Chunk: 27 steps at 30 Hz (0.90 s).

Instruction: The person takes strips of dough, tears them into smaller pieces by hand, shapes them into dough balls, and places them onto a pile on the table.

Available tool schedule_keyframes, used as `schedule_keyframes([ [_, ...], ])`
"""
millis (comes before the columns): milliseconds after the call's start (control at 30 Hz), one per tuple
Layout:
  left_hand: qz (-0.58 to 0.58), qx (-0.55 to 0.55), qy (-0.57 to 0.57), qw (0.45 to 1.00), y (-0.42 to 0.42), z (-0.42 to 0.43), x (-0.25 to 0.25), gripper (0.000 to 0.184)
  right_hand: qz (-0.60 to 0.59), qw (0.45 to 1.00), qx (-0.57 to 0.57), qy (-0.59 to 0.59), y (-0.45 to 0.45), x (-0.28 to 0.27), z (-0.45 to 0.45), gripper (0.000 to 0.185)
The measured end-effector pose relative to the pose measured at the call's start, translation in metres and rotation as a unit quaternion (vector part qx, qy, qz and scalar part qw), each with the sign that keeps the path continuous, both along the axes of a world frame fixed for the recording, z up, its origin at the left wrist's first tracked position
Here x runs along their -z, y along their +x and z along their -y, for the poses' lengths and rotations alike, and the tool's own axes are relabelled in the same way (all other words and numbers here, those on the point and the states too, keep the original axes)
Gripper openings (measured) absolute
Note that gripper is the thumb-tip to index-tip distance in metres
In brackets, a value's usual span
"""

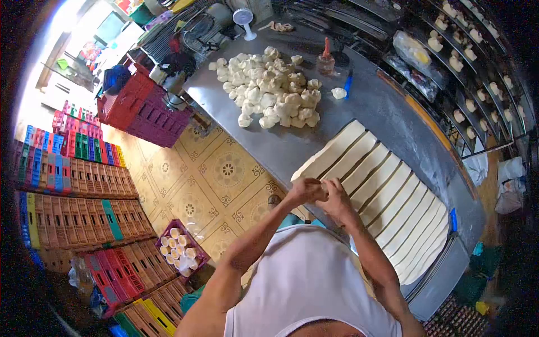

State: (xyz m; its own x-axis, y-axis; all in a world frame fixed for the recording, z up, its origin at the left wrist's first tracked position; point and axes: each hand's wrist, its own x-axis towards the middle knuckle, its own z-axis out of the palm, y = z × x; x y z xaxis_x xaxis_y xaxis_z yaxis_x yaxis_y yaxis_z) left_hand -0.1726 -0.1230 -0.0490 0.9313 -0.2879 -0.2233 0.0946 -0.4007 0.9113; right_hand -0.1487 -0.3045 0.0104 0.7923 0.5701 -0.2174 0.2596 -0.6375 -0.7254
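My left hand (pixel 307 191) and my right hand (pixel 337 200) meet at the near edge of the table, their fingers closed and almost touching. What lies between the fingertips is too small and covered to make out. Just beyond them, long pale dough strips (pixel 387 185) lie side by side, with dark lines between them. My hands overlap the near ends of some strips. Farther up the table sits a large heap of small dough pieces (pixel 264 90). One single dough piece (pixel 338 93) lies apart, beside a blue-handled tool (pixel 348 84).
A bottle with a red top (pixel 325 59) and a small white fan (pixel 243 21) stand on the metal table (pixel 264 147). Dark racks (pixel 449 73) holding pale pieces line the right. Stacked plastic crates (pixel 78 219) fill the left, near a purple crate of white-and-yellow cups (pixel 182 247).
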Motion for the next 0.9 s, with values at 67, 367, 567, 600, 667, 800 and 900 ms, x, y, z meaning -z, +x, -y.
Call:
schedule_keyframes([
  [67, -0.007, -0.138, -0.024, 0.99, -0.003, 0.013, -0.003, 0.032, 0.004, 1.0, 0.021, -0.009, -0.005, 0.001, -0.006, 0.084],
  [367, 0.008, -0.23, 0.19, 0.954, 0.017, 0.033, -0.031, 0.036, 0.05, 0.994, 0.074, -0.066, 0.002, 0.067, -0.013, 0.04],
  [567, 0.118, -0.238, 0.166, 0.95, 0.006, 0.036, -0.016, 0.027, 0.025, 0.989, 0.061, -0.13, -0.015, 0.05, -0.009, 0.026],
  [600, 0.095, -0.257, 0.19, 0.943, 0.013, 0.033, -0.019, 0.028, 0.023, 0.99, 0.053, -0.133, -0.01, 0.043, -0.012, 0.023],
  [667, 0.076, -0.265, 0.216, 0.937, 0.036, 0.02, -0.03, 0.029, 0.06, 0.997, 0.048, -0.03, 0.004, 0.025, -0.021, 0.02],
  [800, 0.136, -0.279, 0.288, 0.906, 0.104, -0.038, 0.015, 0.03, 0.143, 0.959, -0.111, 0.22, -0.022, -0.106, -0.073, 0.017],
  [900, 0.323, -0.321, 0.231, 0.86, 0.109, -0.043, -0.08, 0.065, 0.148, 0.932, -0.056, 0.325, 0.008, -0.108, -0.056, 0.018],
])
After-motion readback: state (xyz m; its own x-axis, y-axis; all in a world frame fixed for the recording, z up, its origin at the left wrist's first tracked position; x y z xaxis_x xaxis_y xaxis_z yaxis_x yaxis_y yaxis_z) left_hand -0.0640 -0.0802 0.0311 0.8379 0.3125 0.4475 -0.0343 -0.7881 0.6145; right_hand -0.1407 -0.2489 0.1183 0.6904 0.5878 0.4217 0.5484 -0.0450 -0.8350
